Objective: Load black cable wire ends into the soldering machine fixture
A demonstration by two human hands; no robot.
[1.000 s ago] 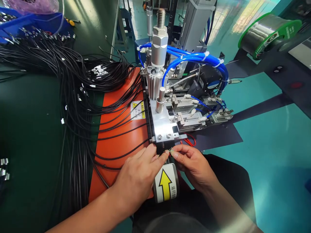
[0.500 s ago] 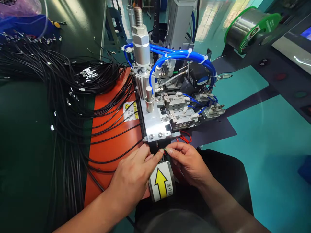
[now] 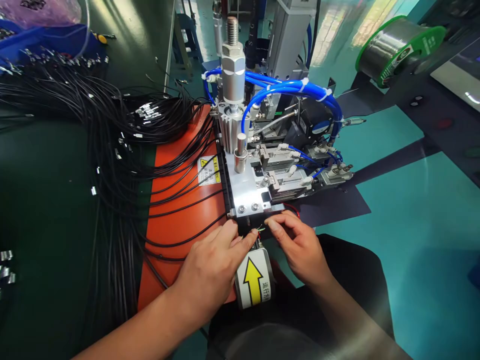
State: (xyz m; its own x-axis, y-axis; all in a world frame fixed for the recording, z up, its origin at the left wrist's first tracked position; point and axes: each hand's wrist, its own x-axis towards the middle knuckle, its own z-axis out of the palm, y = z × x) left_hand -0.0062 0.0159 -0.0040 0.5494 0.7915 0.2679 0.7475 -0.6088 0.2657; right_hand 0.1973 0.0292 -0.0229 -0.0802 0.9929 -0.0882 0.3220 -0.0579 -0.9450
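Note:
At the near end of the machine [image 3: 247, 195], my left hand [image 3: 212, 257] is closed, its index fingertip pressing on thin coloured wires [image 3: 261, 230]. Green and red strands show just past that fingertip; what lies under the hand is hidden. Slightly right of the strands, my right hand [image 3: 298, 245] is closed in a pinch, its thumb and index fingertip together. A small gap separates this pinch from the wire ends, and anything inside it is too small to make out. Below both hands is a rounded cover with a yellow arrow label [image 3: 255, 282].
Black cables [image 3: 112, 130] with silver connectors run from the dark green table [image 3: 48, 210] over an orange panel [image 3: 180, 200] into the machine's left side. Blue air tubes [image 3: 292, 87] arch above it. A solder wire spool [image 3: 397, 50] sits at the upper right.
My right fingertips have moved right, away from the wires they were touching. The green strand now shows more clearly. My left hand stays at the wires, while the whole view has shifted slightly.

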